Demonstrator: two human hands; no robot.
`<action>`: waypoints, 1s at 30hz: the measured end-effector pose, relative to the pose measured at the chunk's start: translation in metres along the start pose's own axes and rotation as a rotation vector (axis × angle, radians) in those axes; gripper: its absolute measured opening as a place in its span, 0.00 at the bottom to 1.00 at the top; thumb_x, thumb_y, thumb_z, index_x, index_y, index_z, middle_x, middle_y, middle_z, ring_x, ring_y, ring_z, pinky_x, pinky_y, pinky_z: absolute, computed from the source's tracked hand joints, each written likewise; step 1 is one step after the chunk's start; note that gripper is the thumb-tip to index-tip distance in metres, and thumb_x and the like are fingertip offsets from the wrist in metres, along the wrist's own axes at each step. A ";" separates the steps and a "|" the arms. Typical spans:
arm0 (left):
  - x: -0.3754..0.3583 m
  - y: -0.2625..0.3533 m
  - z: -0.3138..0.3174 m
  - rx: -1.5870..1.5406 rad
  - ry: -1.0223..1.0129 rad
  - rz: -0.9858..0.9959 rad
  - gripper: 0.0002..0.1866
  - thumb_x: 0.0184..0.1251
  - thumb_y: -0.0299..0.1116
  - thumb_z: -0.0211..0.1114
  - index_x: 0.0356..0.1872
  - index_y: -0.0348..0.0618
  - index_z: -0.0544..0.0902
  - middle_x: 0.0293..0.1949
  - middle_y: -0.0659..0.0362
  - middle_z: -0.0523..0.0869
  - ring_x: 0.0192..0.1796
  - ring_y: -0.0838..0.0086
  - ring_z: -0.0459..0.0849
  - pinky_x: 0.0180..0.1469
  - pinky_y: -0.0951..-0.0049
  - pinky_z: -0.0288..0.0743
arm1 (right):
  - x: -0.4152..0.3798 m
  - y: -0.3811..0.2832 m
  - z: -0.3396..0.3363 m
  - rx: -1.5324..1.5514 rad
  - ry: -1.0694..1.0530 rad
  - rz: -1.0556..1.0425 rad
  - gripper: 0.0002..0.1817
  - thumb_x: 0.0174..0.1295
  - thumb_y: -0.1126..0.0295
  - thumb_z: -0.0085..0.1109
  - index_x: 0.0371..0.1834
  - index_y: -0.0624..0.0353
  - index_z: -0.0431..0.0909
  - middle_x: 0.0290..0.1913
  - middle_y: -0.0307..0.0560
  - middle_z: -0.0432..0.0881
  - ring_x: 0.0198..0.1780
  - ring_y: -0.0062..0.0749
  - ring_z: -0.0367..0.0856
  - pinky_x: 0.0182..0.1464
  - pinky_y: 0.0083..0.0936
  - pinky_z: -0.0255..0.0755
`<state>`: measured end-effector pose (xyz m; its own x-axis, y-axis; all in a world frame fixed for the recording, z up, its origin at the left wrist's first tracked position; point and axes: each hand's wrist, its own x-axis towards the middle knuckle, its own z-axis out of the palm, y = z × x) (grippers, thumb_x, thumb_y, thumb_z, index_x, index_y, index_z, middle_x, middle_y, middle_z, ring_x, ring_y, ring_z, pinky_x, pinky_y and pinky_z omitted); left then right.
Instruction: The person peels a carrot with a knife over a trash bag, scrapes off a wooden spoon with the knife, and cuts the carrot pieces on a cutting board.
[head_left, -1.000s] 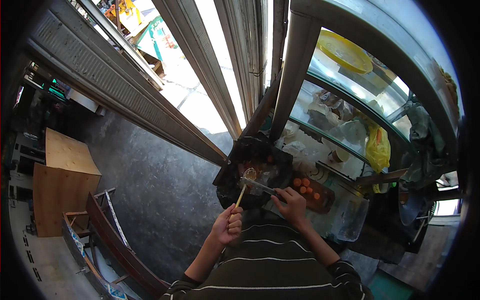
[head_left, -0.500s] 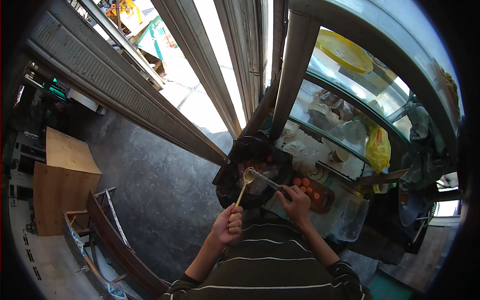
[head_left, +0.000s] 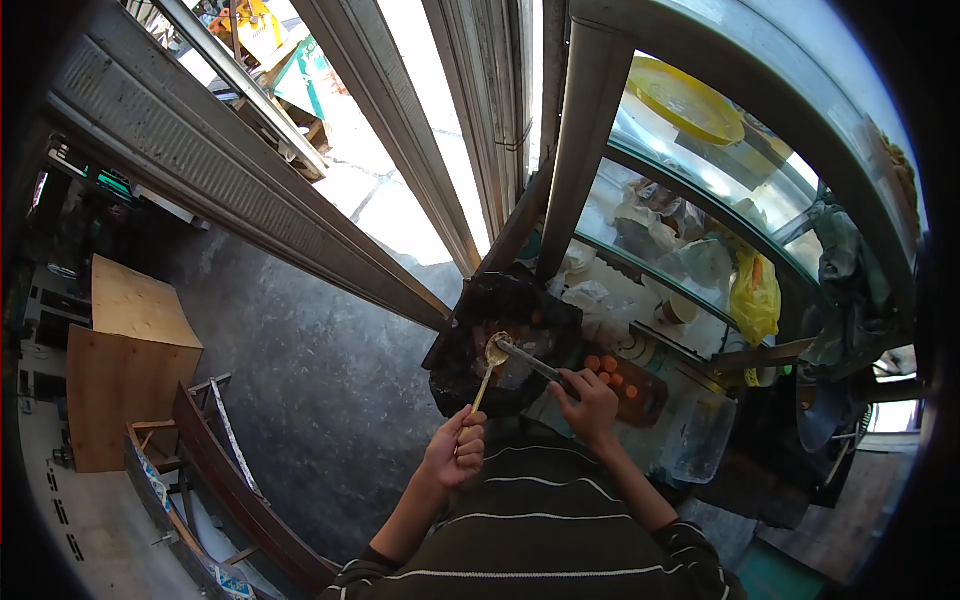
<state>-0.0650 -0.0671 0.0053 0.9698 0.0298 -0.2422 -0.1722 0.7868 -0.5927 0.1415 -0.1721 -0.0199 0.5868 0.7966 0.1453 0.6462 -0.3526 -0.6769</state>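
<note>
My left hand (head_left: 456, 449) is closed round a thin yellowish stick (head_left: 482, 392), whose far end carries a small pale lump (head_left: 497, 349). In my right hand (head_left: 590, 402) is a long grey metal tool (head_left: 535, 364), gripped near its rear end; its tip touches the lump. Both tools meet over a bin lined with a black plastic bag (head_left: 460, 385), which has scraps inside. What the lump is made of cannot be told. Orange round pieces (head_left: 605, 368) lie on a brown board (head_left: 645, 398) just right of my right hand.
A clear plastic tub (head_left: 703, 440) stands right of the board. The glass case (head_left: 590, 150) rises at the upper right, with a yellow bag (head_left: 755, 295) by it. Folding metal shutters (head_left: 250, 190) flank the bin. A wooden box (head_left: 135, 390) stands at the left.
The lump and tool tips have shifted very slightly over the bin. Both hands keep their holds and have hardly moved.
</note>
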 end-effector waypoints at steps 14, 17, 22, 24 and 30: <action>0.004 -0.006 0.005 -0.046 0.015 0.015 0.16 0.72 0.44 0.39 0.25 0.50 0.60 0.12 0.68 0.50 0.13 0.84 0.47 0.12 0.81 0.41 | -0.001 -0.001 0.007 0.025 0.046 0.034 0.11 0.52 0.61 0.61 0.36 0.54 0.80 0.27 0.40 0.76 0.29 0.35 0.78 0.31 0.28 0.70; 0.004 -0.006 0.005 -0.053 -0.004 -0.013 0.16 0.72 0.44 0.39 0.25 0.50 0.60 0.12 0.68 0.50 0.13 0.84 0.47 0.13 0.81 0.41 | -0.001 0.000 0.012 0.036 0.071 0.048 0.12 0.53 0.61 0.61 0.37 0.54 0.80 0.27 0.40 0.76 0.29 0.35 0.78 0.31 0.28 0.70; 0.002 -0.002 0.005 -0.037 -0.019 0.038 0.16 0.72 0.43 0.39 0.24 0.49 0.60 0.12 0.68 0.49 0.12 0.84 0.48 0.13 0.82 0.42 | 0.001 -0.002 0.009 0.059 0.116 0.079 0.13 0.52 0.59 0.62 0.38 0.54 0.81 0.28 0.41 0.78 0.28 0.34 0.78 0.30 0.26 0.70; 0.000 0.000 0.004 -0.026 -0.011 0.044 0.16 0.72 0.43 0.40 0.24 0.49 0.60 0.12 0.69 0.50 0.12 0.84 0.48 0.13 0.82 0.42 | 0.002 -0.003 0.004 0.045 0.077 0.084 0.13 0.52 0.59 0.62 0.37 0.54 0.81 0.28 0.41 0.78 0.28 0.34 0.78 0.30 0.26 0.69; 0.000 -0.001 0.007 -0.011 0.008 0.058 0.16 0.72 0.44 0.40 0.24 0.50 0.61 0.12 0.69 0.50 0.12 0.84 0.48 0.13 0.81 0.42 | 0.002 -0.003 0.003 0.016 0.008 0.033 0.12 0.52 0.60 0.61 0.36 0.53 0.81 0.26 0.39 0.76 0.27 0.34 0.78 0.29 0.26 0.70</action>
<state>-0.0640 -0.0630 0.0115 0.9569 0.0701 -0.2819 -0.2296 0.7771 -0.5860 0.1393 -0.1683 -0.0202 0.6116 0.7806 0.1288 0.6187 -0.3705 -0.6927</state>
